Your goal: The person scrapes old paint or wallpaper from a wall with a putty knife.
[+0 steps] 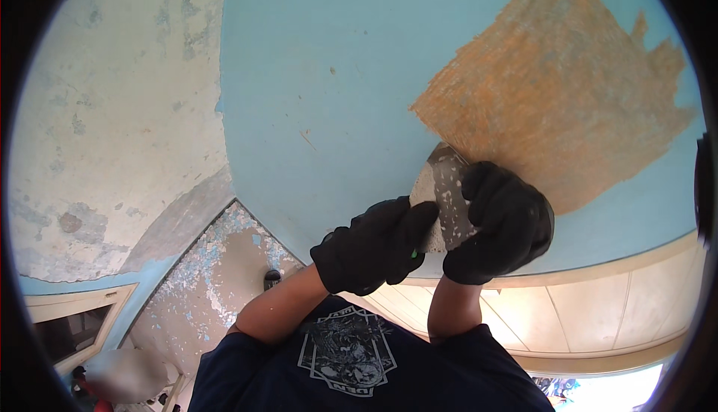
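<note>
A metal scraper [449, 188] with a paint-flecked wide blade is raised against the light blue wall [314, 53], at the lower edge of an irregular tan patch [546, 90]. My left hand [378, 244], in a black glove, is closed round the scraper's handle, which shows a bit of green. My right hand [501, 225], also black-gloved, is closed on the blade's right side, with its fingers over the face of the blade.
A mottled cream wall [120, 90] is at left. Below it are a pale framed opening [71, 300] and a floor [209, 292] strewn with paint flakes. A person in red [97, 389] is at lower left. Pale panels [583, 315] and a bright opening [621, 389] are at lower right.
</note>
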A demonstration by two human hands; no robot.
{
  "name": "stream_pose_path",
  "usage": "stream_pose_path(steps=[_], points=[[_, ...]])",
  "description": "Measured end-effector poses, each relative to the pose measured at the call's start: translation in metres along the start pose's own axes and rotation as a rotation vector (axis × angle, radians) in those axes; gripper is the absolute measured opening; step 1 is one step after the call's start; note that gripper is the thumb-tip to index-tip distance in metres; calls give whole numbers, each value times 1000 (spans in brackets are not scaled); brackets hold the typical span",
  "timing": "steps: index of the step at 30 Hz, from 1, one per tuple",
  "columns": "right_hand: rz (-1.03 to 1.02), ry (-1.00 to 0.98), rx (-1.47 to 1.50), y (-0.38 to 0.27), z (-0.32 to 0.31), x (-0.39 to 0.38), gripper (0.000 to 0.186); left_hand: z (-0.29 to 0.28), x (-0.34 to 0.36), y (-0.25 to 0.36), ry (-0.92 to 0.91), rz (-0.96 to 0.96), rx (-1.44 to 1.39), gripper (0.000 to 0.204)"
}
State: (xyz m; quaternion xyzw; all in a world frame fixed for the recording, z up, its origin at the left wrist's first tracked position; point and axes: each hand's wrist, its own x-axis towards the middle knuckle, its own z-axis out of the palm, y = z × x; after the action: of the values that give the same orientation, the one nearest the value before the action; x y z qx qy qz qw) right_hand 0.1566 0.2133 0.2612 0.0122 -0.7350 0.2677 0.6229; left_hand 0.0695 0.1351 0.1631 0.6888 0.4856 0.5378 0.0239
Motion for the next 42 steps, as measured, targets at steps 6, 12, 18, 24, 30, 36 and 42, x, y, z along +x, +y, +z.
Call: stream_pose_path(steps=[6,12,18,24,30,36,42], points=[[100,48,148,-26,-14,-4,32,7,-5,15,16,59,-227,52],[128,118,149,-27,-4,0,36,10,-3,18,53,21,-209,33],[137,41,-172,-42,-47,-48,33,28,-23,44,-221,-656,-947,17],[601,140,38,-81,-66,-93,48,36,-44,79,-212,-285,-652,17],[702,-22,-57,-75,-87,-86,28,45,-52,75,-670,-650,-789,23],[365,75,468,-43,-76,-77,22,48,-74,74,-413,-834,-1248,26],[106,16,508,-17,-35,-26,47,35,-47,43,-4,132,-135,32]])
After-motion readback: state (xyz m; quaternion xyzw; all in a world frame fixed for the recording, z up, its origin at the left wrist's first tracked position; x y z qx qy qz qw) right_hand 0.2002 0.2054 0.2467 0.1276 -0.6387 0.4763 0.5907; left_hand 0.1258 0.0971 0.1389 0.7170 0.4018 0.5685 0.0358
